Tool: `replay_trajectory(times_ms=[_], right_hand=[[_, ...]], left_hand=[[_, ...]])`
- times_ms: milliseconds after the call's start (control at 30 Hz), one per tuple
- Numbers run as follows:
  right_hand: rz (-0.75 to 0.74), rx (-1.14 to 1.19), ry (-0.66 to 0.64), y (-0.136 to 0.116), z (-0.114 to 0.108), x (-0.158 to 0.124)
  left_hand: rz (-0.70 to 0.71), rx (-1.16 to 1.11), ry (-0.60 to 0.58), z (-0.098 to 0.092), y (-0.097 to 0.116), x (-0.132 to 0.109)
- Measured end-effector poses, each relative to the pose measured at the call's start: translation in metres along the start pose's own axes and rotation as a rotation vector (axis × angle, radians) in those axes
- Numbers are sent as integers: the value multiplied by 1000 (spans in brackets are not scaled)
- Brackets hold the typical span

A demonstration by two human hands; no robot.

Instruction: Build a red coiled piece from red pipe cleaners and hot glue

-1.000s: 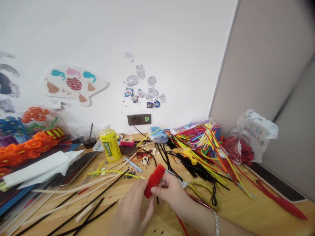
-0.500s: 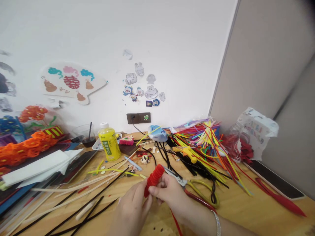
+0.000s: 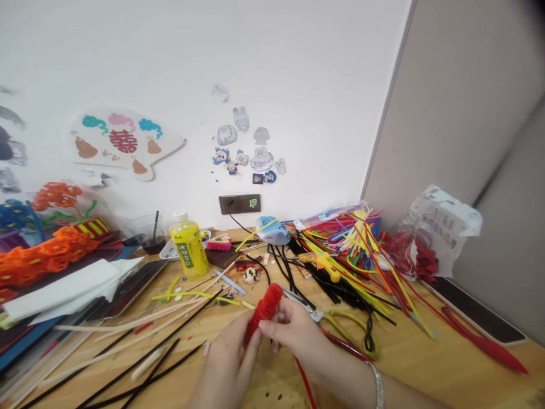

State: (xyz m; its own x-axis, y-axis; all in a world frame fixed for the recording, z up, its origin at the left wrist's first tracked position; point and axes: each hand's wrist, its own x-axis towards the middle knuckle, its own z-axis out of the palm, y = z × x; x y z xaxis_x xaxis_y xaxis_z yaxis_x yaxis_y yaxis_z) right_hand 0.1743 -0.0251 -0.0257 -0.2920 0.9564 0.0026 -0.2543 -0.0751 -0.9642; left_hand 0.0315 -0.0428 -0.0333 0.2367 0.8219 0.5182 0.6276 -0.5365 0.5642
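Note:
A coil of red pipe cleaner (image 3: 266, 307), wound into a thick ridged roll, is held tilted between both hands above the wooden table. The fingers and thumb of my left hand (image 3: 232, 355) close round its lower left end. My right hand (image 3: 298, 332) pinches it from the right, thumb lying against the coil. A loose red strand (image 3: 305, 382) hangs below the right hand towards the table edge. Just behind the right hand lie scissors with yellow handles (image 3: 347, 324); pliers with red handles (image 3: 347, 345) are partly hidden by that hand.
Pipe cleaners in many colours (image 3: 353, 233) pile up at the back right, beside a yellow hot glue gun (image 3: 321, 266). A yellow drink bottle (image 3: 188, 247) and a cup of dark liquid (image 3: 152, 244) stand back left. Black strands (image 3: 157, 343) and orange flowers (image 3: 63, 250) lie left.
The red coil has shifted slightly down and left, and more of its ridged side shows. My left hand has moved a little lower along with it. Both hands keep their hold.

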Motion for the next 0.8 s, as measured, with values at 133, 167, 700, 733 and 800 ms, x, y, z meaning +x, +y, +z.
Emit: replay_trajectory(times_ms=[133,167,700,733,800], right_hand=[[-58,-27,-92,-2,-5,2],[-62,-36,-117,-3,-7,2],[-197,-372,-302,-24,-25,1],[-194,-345,-299,-23,-27,1],[-188,-265,-287,-20,-28,3]], left_hand=[[-166,-300,-96,-5,3,8],[-183,-363,-112,-5,3,9],[-425,-1062,-197,-3,11,9],[-442,-1119,-204,-2,11,9],[-483,-1210,-223,0,13,7]])
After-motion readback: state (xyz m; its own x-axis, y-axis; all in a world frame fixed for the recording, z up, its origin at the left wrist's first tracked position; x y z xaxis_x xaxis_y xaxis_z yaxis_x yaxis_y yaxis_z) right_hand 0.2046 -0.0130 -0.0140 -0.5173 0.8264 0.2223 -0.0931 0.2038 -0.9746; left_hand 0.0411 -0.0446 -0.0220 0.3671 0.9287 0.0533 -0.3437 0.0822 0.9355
